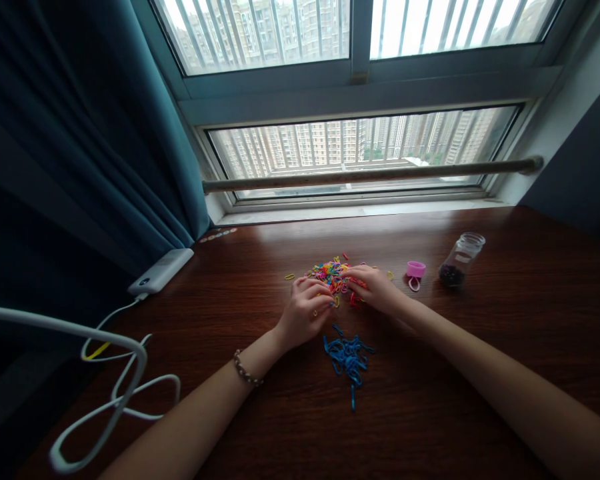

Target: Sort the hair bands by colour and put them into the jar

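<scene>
A loose heap of small multicoloured rubber bands (330, 272) lies on the dark wooden table. My left hand (306, 312) is at the heap's near left edge, fingers curled and thumb and fingertips together. A bit of blue, seemingly a rubber band, shows at those fingertips. Over the right side of the heap rests my right hand (376, 288), palm down with its fingers stretched out and touching the bands. Closer to me, between my forearms, is a separate tangle of blue rubber bands (349, 359).
Right of the heap stand a pink cap with a loop (415, 270) and a tilted clear jar (461, 260) with dark contents. A white power device (161, 272) and its looping white cable (143, 373) occupy the left. Behind the table are a window and a horizontal rail (370, 176).
</scene>
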Demonstrator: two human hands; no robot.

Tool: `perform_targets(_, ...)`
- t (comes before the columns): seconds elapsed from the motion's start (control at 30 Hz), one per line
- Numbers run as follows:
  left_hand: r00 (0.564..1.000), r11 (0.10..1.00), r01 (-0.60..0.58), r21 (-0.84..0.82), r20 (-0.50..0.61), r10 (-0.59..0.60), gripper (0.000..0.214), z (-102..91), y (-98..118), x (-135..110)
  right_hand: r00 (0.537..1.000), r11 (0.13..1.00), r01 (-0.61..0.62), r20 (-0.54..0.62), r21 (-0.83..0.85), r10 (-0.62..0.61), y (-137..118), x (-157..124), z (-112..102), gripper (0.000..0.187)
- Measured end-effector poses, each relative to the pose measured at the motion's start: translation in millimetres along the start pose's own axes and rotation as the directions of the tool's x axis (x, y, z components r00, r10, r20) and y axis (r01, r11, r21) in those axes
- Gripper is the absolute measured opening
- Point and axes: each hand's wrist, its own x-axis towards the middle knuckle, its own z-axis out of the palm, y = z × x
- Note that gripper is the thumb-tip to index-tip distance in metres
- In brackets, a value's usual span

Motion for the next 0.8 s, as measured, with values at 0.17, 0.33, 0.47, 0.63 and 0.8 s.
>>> perform_targets(0.17, 0.944, 0.962, -0.273, 0.022, 0.199, 0.263, 0.019, -4.1, 8, -2, 0.989, 0.952, 0.138, 0.089, -0.273, -0.118, 1, -2, 23, 0.035)
perform_targets(0.33, 0.986, 0.980, -0.162, 0.116, 0.062, 0.156, 0.030, -3.4, -17, 1, 0.989, 0.925, 0.141, 0.091, -0.352, -0.116, 0, -2, 22, 0.026)
perform_targets(0.47, 0.995, 0.982, -0.059, 0.182, 0.092, 0.042, 0.037, -2.6, -25, 4, 0.990, 0.950, 0.137, 0.025, -0.280, -0.135, 4, -3, 17, 0.024)
perform_targets(0.63, 0.986, 0.978, -0.001, 0.206, 0.164, -0.033, 0.039, 2.3, -25, 4, 0.992, 0.968, 0.106, -0.048, -0.226, -0.120, 10, -4, 16, 0.022)
perform_targets(0.8, 0.993, 0.975, 0.061, 0.213, 0.088, -0.082, 0.031, 3.6, -26, 3, 0.991, 0.964, 0.012, -0.123, -0.265, -0.046, 12, -5, 15, 0.024)
